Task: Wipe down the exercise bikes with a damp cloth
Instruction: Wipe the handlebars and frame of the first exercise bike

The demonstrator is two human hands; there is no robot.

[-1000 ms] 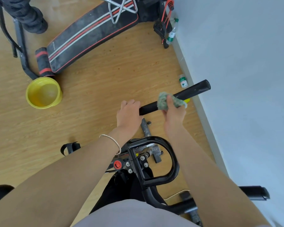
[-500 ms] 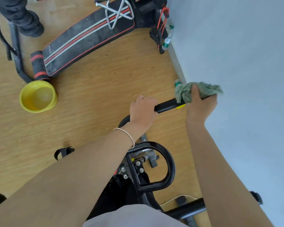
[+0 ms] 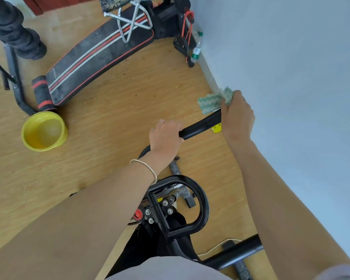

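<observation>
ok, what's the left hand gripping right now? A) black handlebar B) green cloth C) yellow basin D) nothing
A: the left hand curls round the black handlebar; the right hand holds the green cloth at the bar's far end, and the yellow basin sits apart on the floor.

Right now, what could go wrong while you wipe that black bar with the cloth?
The right hand is at the handlebar end, close to the wall, so knuckles might scrape it. The cloth sticks out loosely and could slip off. The yellow bowl on the floor might get kicked.
</observation>
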